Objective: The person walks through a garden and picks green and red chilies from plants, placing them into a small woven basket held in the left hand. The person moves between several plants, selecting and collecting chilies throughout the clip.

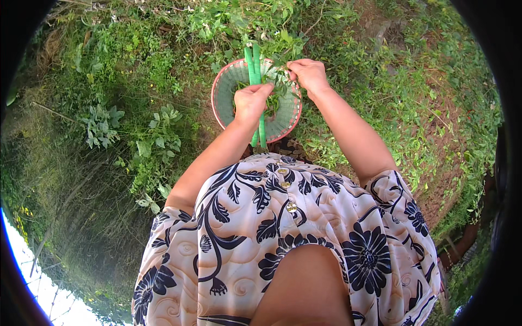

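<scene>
A round woven basket [222, 98] with a pink rim and a pale green wall stands on the ground before me. Its bright green strap handles [254, 67] cross over the opening. Slender green pods, perhaps chili peppers [272, 105], lie inside. Over the middle of the basket is my left hand [251, 104], thumb and fingers drawn together beside the leaves; whether it grips anything is hidden. My right hand [312, 77], at the far right rim, pinches a leafy green stem [281, 83] that hangs across the basket's right side.
Low leafy plants [391, 89] grow to the right, a few with small red spots. Broad-leaved weeds [165, 126] and dry tangled grass [98, 187] lie to the left. Bare reddish soil [438, 179] shows at the right. A thin stick [53, 111] lies far left.
</scene>
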`<state>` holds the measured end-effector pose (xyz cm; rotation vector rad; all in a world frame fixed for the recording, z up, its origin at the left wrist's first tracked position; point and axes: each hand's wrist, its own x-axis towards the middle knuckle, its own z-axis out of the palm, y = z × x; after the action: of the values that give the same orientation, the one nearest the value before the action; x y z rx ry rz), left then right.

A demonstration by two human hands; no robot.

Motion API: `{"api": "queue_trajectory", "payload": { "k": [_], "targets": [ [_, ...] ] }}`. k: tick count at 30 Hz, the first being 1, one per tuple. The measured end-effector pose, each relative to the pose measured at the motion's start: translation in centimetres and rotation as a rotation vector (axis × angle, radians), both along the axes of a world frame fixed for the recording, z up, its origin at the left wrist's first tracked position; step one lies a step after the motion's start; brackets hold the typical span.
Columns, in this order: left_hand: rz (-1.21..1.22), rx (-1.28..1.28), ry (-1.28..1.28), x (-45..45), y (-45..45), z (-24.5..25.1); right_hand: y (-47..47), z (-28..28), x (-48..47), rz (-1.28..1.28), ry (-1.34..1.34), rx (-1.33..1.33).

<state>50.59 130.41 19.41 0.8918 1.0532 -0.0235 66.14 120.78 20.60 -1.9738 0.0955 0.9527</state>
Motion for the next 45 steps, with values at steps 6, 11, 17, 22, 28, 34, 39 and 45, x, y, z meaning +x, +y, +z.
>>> {"api": "queue_trajectory", "payload": {
  "k": [6,11,17,22,28,34,39,45],
  "targets": [
    [-0.198,0.326,0.044,-2.9,-0.3,-1.2,-2.6,2.6,2.3,-0.093,0.406,0.100],
    [-0.216,0.479,-0.078,-2.9,0.1,-1.2,-4.2,4.6,4.4,-0.084,0.446,0.134],
    [-0.296,0.251,-0.124,-1.4,0.6,-0.2,-2.3,5.6,2.5,-0.151,0.574,0.218],
    [-0.271,0.195,-0.099,0.4,0.5,1.0,0.7,5.6,0.3,-0.140,0.563,0.186],
    [-0.149,0.018,-0.155,0.7,0.3,2.6,1.3,7.3,-1.0,-0.109,0.508,0.138],
    [-0.032,-0.031,-0.175,0.4,0.7,4.7,-4.2,8.8,0.6,-0.168,-0.021,0.325],
    [-0.051,-0.178,-0.204,0.3,2.4,7.1,-7.2,3.9,-0.1,-0.063,0.062,-0.015],
    [-0.017,-0.304,-0.253,-1.0,3.3,8.8,-3.7,-0.1,-0.9,-0.044,0.082,0.165]
  ]
}}
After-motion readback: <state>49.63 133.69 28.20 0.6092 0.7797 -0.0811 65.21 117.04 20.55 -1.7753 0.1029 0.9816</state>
